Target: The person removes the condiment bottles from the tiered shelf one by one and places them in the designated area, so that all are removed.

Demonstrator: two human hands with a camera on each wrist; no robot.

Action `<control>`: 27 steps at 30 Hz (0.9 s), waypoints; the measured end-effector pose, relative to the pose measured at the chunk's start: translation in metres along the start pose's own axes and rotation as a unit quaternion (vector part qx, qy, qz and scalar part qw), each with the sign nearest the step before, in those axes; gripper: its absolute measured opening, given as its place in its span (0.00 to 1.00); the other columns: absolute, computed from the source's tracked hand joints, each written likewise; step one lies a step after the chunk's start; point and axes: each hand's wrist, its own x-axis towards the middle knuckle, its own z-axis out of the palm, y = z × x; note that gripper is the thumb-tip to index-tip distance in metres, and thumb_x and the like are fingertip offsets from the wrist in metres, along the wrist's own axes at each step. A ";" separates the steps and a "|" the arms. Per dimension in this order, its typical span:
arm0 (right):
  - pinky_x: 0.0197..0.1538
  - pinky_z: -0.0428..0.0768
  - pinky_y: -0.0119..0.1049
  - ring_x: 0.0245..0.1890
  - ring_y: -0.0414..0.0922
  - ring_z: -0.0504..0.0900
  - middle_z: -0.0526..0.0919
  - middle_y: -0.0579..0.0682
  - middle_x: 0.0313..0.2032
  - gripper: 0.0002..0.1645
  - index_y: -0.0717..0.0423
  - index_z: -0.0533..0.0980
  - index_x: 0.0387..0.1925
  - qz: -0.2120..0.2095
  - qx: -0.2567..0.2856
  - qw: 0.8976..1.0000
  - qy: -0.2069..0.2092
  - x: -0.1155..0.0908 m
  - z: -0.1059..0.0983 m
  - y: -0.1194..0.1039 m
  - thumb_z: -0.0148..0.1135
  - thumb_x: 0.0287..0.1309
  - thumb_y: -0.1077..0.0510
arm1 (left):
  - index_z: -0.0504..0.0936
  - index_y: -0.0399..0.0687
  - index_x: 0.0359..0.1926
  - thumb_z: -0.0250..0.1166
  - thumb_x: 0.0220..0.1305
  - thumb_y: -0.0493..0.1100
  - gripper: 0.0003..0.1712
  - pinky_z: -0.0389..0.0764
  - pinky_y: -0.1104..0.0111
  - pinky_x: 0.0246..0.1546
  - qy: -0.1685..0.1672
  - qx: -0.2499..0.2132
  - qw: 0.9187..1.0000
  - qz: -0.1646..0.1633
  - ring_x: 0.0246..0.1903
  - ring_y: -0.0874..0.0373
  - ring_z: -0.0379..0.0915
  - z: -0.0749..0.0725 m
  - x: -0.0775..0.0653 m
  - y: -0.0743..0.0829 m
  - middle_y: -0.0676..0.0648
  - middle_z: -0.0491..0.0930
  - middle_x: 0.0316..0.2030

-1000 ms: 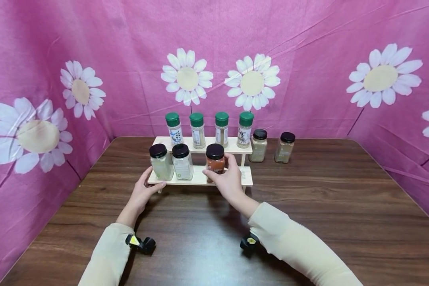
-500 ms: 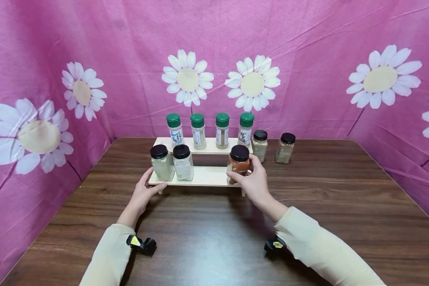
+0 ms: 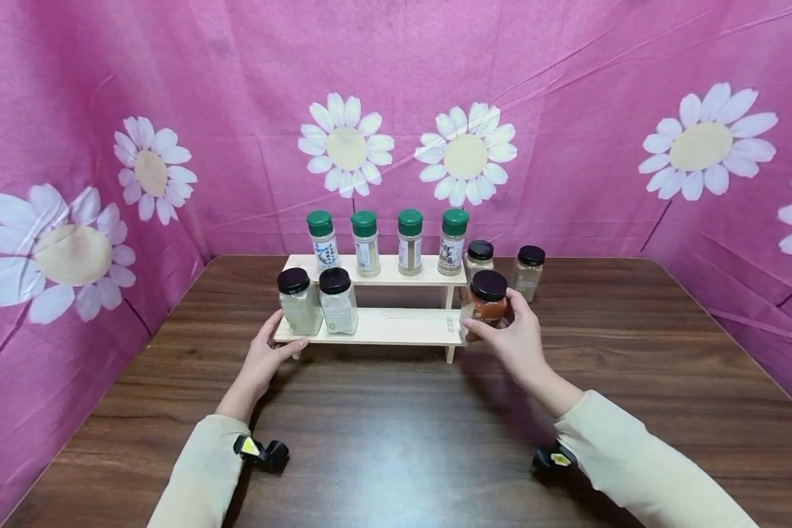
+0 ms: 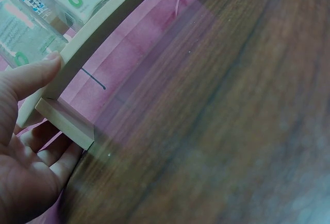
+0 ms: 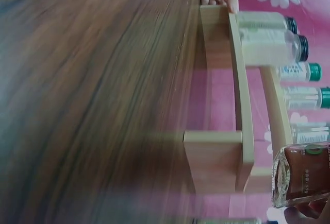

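Observation:
My right hand [image 3: 516, 339] holds a square glass spice jar [image 3: 485, 308] with a black lid and red-brown contents, just past the right end of the wooden two-tier spice rack [image 3: 396, 327]. In the right wrist view the jar [image 5: 304, 175] is off the table, its base showing. My left hand [image 3: 264, 355] grips the rack's left end. In the left wrist view its thumb lies on the lower shelf's edge and its fingers curl behind the leg [image 4: 67, 123]. A pale green jar [image 3: 300, 304] and a white jar [image 3: 339, 302] stand on the lower shelf's left half.
Several green-capped shakers [image 3: 364, 246] line the upper shelf. Behind the held jar, right of the rack, a black-lidded jar [image 3: 479, 257] stands partly hidden. Another black-lidded jar [image 3: 529, 273] stands farther right on the wooden table [image 3: 383, 440]. A pink flowered cloth [image 3: 396, 66] hangs behind.
My right hand has carried the red-brown jar rightward, from over the lower shelf to beyond the rack's right end. My left hand has kept its grip on the rack.

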 end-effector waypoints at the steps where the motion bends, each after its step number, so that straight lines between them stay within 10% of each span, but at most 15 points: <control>1: 0.34 0.68 0.22 0.33 0.37 0.70 0.75 0.56 0.34 0.32 0.66 0.68 0.44 -0.001 -0.005 1.000 0.002 0.000 -0.003 0.001 0.71 0.32 0.67 | 0.49 0.42 0.64 0.62 0.50 0.32 0.43 0.58 0.72 0.49 0.001 -0.002 1.000 -0.002 0.55 0.54 0.54 0.000 0.000 0.000 0.41 0.56 0.59; 27: 0.34 0.68 0.20 0.33 0.33 0.72 0.74 0.45 0.35 0.32 0.62 0.68 0.47 -0.012 -0.033 0.998 0.044 0.018 -0.074 0.066 0.70 0.35 0.64 | 0.49 0.42 0.64 0.62 0.50 0.32 0.43 0.56 0.70 0.51 0.002 -0.005 1.000 -0.008 0.56 0.55 0.52 0.000 0.001 -0.002 0.41 0.56 0.59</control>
